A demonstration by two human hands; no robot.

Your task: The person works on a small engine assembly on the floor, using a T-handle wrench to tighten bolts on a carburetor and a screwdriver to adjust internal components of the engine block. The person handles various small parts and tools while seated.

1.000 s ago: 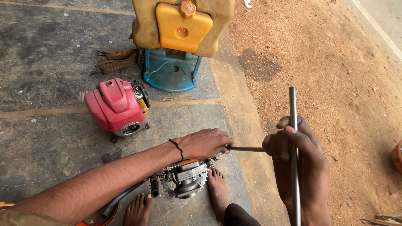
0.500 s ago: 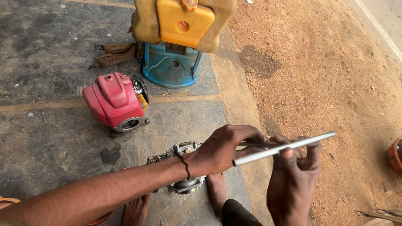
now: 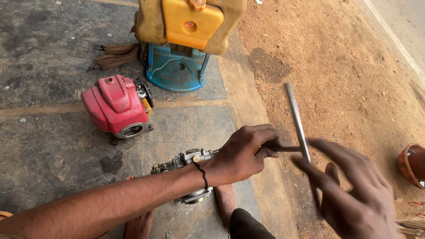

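My left hand (image 3: 245, 152) is closed around the shaft of a T-handle wrench (image 3: 295, 117), whose shaft runs left into a grey metal engine block (image 3: 183, 161) on the ground between my bare feet. The wrench's long silver crossbar stands nearly upright, tilted a little to the left. My right hand (image 3: 354, 190) is blurred with fingers spread, touching the lower part of the crossbar. A black band circles my left wrist.
A red engine cover (image 3: 116, 104) lies to the left on the dark stone slab. Behind it stands a yellow tank (image 3: 190, 20) on a blue metal base (image 3: 175, 68) with brown straps (image 3: 115, 55). Sandy soil lies to the right, with a clay pot (image 3: 411, 163) at the edge.
The crossbar has swung from upright to nearly level and back to near upright. My left hand slid along the shaft away from the engine block. My right hand loosened its hold, fingers now spread.
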